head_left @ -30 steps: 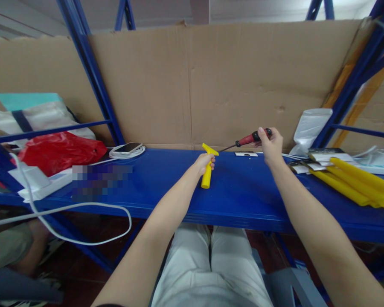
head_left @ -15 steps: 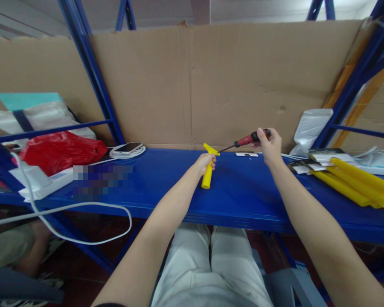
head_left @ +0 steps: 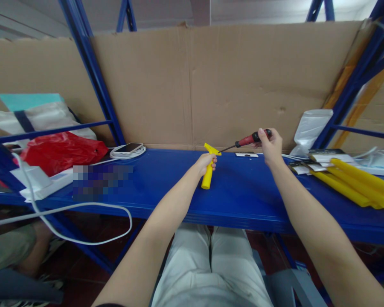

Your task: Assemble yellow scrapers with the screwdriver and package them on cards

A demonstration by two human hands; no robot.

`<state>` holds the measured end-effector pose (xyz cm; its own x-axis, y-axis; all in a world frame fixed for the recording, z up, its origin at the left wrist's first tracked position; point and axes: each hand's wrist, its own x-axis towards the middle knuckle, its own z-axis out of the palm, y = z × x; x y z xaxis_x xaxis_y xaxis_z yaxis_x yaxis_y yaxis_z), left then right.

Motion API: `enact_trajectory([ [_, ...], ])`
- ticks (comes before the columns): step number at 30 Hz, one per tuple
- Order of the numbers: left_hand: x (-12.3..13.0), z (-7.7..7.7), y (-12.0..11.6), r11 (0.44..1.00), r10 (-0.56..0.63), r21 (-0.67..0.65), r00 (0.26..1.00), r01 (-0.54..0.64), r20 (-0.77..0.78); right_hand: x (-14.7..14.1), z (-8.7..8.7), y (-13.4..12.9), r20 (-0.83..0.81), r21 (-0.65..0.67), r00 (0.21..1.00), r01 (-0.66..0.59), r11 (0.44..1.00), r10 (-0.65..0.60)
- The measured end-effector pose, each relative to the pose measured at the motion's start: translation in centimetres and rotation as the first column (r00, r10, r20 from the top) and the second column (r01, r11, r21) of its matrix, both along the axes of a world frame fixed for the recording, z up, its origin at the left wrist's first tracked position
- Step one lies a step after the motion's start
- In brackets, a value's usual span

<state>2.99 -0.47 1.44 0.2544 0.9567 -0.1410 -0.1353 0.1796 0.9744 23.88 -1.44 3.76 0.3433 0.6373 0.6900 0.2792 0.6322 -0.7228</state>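
Observation:
My left hand (head_left: 208, 163) is wrapped round a yellow T-shaped handle (head_left: 206, 181), its wide head upward and its round grip pointing down towards me over the blue shelf. In my right hand (head_left: 270, 146) is a screwdriver (head_left: 251, 139) with a red and black grip, held by its rear end. The dark shaft slants down to the left, and its tip meets the handle's head on the right side. Whether a screw sits at the tip is too small to make out.
Yellow tubular pieces with card labels (head_left: 355, 181) lie on the blue shelf (head_left: 166, 183) at right, near a clear plastic bag (head_left: 310, 128). A phone (head_left: 129, 147) rests on a coiled white cable at left, beside a red bag (head_left: 64, 149). Cardboard (head_left: 243, 81) closes the back.
Almost nothing differs. Both hands, the yellow handle and the screwdriver keep the same places, with only a very slight shift in the picture.

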Motion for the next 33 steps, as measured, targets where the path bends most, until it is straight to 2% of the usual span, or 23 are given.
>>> enact_trajectory([
  [9,-0.3,-0.2,0.4,1.000,-0.010,0.002,1.000,0.010,0.018,0.8,-0.4,0.3,0.035,0.039,0.999,-0.041,0.998,0.040],
  [23,-0.3,-0.1,0.3,1.000,-0.008,-0.010,1.000,0.008,0.015,0.2,0.0,-0.2,-0.034,0.015,0.998,0.044,0.999,-0.043],
  [33,-0.3,-0.3,0.4,1.000,0.006,0.002,1.000,-0.006,0.025,0.6,0.6,-0.4,-0.125,-0.105,0.975,-0.195,0.975,0.181],
])
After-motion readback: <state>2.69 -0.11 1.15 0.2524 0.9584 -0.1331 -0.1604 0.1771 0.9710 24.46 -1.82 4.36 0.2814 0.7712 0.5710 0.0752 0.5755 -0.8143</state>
